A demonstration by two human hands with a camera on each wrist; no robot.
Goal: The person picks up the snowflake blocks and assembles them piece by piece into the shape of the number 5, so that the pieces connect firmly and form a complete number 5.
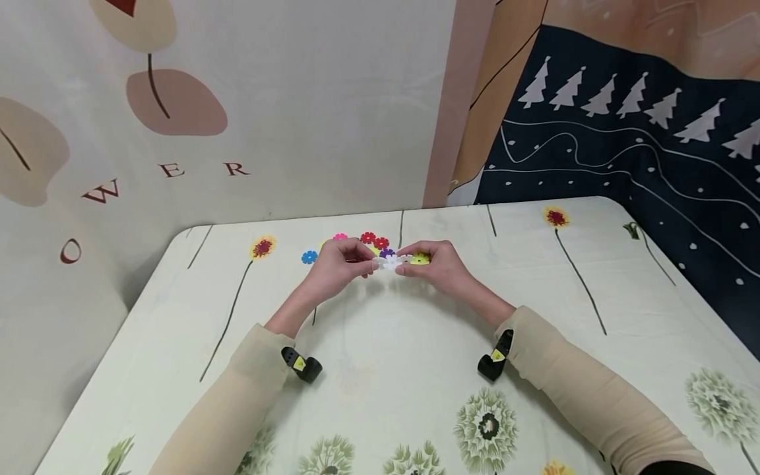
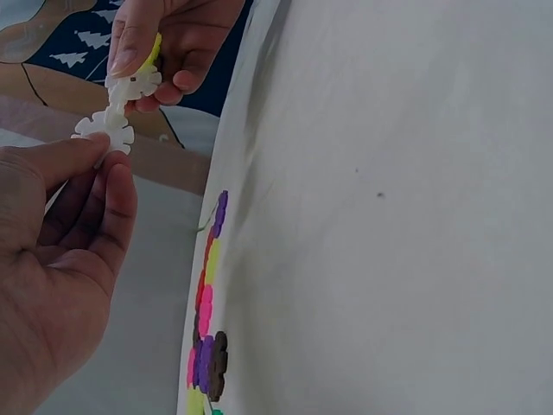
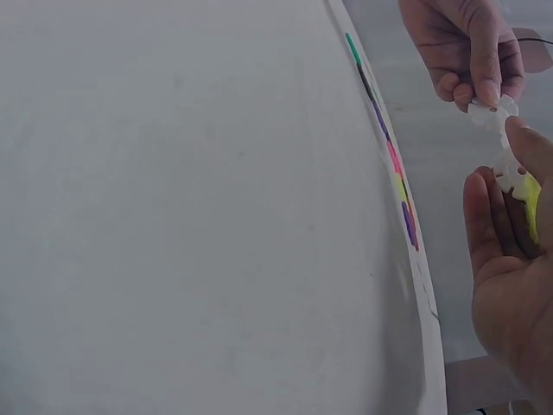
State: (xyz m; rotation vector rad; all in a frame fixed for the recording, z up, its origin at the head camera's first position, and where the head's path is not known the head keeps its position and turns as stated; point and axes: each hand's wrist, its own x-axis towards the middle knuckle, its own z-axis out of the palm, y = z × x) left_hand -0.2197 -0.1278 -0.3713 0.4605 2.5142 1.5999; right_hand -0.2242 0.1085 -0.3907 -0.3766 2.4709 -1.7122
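Note:
Both hands are raised together over the far part of the table, with joined white snowflake-shaped plastic discs (image 1: 390,262) between them. My left hand (image 1: 335,267) pinches the white disc (image 2: 105,130) at the left end between thumb and fingers. At the other end, my right hand (image 1: 439,267) grips a white disc (image 3: 510,175) with thumb and fingers. A yellow disc (image 1: 420,258) shows beside that right-hand end, partly covered by the fingers; whether it is joined to the white ones I cannot tell.
Loose flower-shaped discs lie on the table (image 1: 380,349) behind the hands, among them blue (image 1: 309,257), red (image 1: 368,237), purple (image 1: 387,253), pink (image 1: 340,236) and brown (image 2: 219,367). A printed cloth (image 1: 332,132) hangs along the table's far edge.

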